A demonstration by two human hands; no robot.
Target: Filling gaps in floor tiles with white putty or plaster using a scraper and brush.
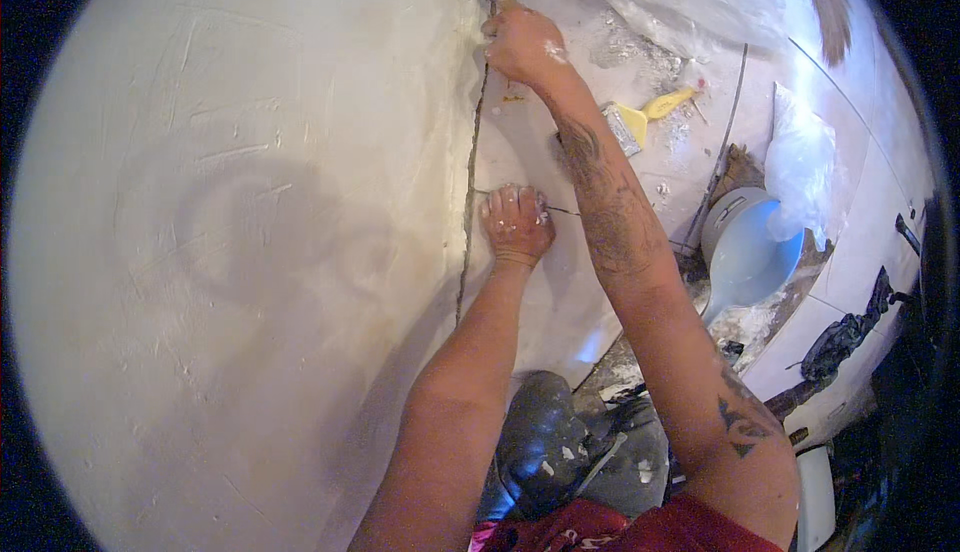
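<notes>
My right hand [523, 44] is closed at the top of the seam beside a pale, smooth-coated surface [230, 82], gripping something I cannot make out. Lower down, my left hand [517, 220] rests palm down on the light tiles [590, 202] just right of the dark seam, fingers lying on the tile with white flecks on them. To the right of my right forearm lies a yellow-handled tool [658, 109] with a pale, smeared head.
Crumpled clear plastic [705, 2] lies at the upper right, near brown bristles [828, 12]. A light blue bucket [735, 252] with a white bag [800, 152] over it stands at the right. Black scraps [845, 337] lie beyond. My grey-clad knee [545, 432] is below.
</notes>
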